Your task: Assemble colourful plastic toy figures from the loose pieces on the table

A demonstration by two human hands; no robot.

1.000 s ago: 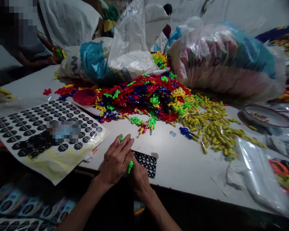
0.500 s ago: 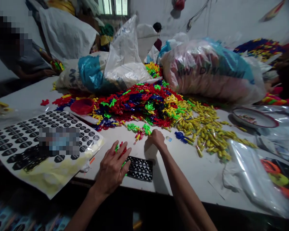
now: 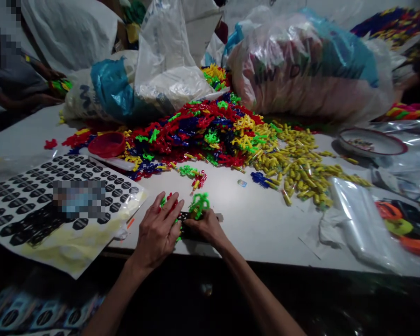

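Observation:
My left hand lies with fingers stretched over small red and green plastic pieces, at the left end of a black perforated tray. Most of the tray is hidden under my hands. Pinched in my right hand is a bright green plastic toy figure, held upright over the tray. Just beyond, a green figure and a red figure, both with yellow sticks, lie on the white table. A blue figure is farther right.
A heap of coloured plastic figures and yellow capsule-like pieces covers the table's middle. Large stuffed sacks stand behind. A sheet of black stickers lies left, clear plastic bags right. Another person sits far left.
My right hand has come back from near the heap to the black tray, bringing the green figure with it. My left hand stays over the tray's left end. The view has tilted down.

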